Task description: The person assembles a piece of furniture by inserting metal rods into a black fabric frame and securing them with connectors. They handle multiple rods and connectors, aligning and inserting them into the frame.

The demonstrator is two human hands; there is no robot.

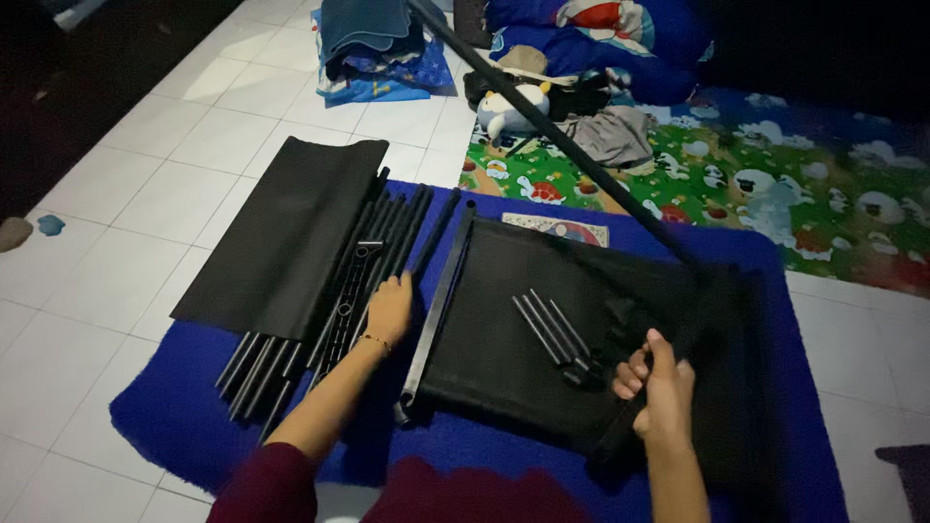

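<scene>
My left hand (389,308) rests flat on a row of several black tubes (373,261) lying on a blue mat (194,387), fingers spread over them. My right hand (661,384) grips the lower end of a long black pole (562,140) that rises diagonally toward the top left. Between the hands lies a black fabric panel (513,349) with a black bar (438,300) along its left edge and a few short black rods (552,329) on top.
A second black fabric sheet (281,232) lies left of the tubes, partly on white floor tiles (116,242). Behind are a patterned green play mat (775,194), a plush toy (509,111), grey clothing (615,136) and blue bedding (601,39).
</scene>
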